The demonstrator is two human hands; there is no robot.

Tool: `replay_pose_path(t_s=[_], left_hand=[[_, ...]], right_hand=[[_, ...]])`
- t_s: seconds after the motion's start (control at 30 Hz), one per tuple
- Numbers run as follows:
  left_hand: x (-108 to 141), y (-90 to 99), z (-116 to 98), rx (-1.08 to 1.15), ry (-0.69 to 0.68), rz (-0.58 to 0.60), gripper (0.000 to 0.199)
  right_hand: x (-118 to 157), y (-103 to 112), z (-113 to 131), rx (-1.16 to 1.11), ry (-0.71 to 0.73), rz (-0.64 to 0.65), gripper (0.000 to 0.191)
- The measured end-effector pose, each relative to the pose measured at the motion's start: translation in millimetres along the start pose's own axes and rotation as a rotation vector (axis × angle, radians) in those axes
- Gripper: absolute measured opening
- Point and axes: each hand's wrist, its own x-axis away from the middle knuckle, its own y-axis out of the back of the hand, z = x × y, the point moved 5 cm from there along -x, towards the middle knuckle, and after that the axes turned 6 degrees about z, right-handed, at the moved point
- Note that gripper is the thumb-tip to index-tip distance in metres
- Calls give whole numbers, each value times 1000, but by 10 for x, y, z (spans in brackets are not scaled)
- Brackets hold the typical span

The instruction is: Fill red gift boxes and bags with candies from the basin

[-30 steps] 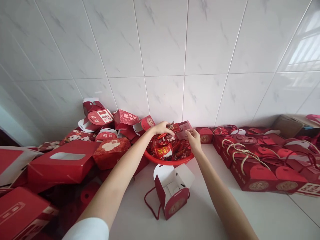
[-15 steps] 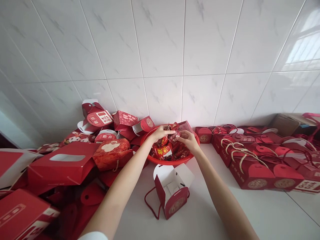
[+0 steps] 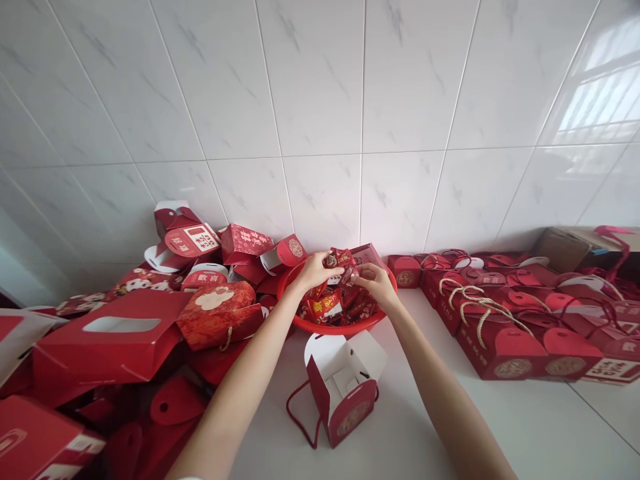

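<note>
A red plastic basin (image 3: 344, 329) full of red-wrapped sweets (image 3: 325, 308) stands against the wall. Over it, my left hand (image 3: 318, 272) is closed around wrapped sweets (image 3: 342, 258) that stick out past its fingers. My right hand (image 3: 376, 283) pinches a dark red wrapped sweet (image 3: 349, 277) close beside the left fingers. In front of the basin sits an open red gift box (image 3: 353, 413) with a white inside, its flaps up and its cord handle (image 3: 301, 420) hanging to the left. Its inside shows no sweets.
To the left lies a heap of unfilled-looking red boxes (image 3: 115, 333), some tipped over. Rows of closed red boxes (image 3: 515, 347) with rope handles stand on the right. A cardboard carton (image 3: 565, 250) is at the far right, and a tiled wall (image 3: 320, 193) rises behind.
My left hand has lifted slightly, and more wrapped sweets show in its fingers. My right hand stays near it, still pinching a sweet. The view has shifted slightly.
</note>
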Motion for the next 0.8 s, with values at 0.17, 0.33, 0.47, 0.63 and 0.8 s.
replay_pose_path(t_s=[0.17,0.33,0.47,0.63,0.8], left_hand=[[52,52,-57,-240,7,-60,37],[108,-63,-191,-250,-76,89,26],[144,-116,-108,28,4,162,31],[176,-41,25,61,64,51,55],[169,-39,-20,140,70,-56,40]], right_hand=[[3,-34,101,82,113,17,38],[27,-100,176,11,150,76,35],[29,-99,154,-99,105,71,39],[36,-33,157,-111,83,-32,41],[73,-20,256,-100,212,-90,34]])
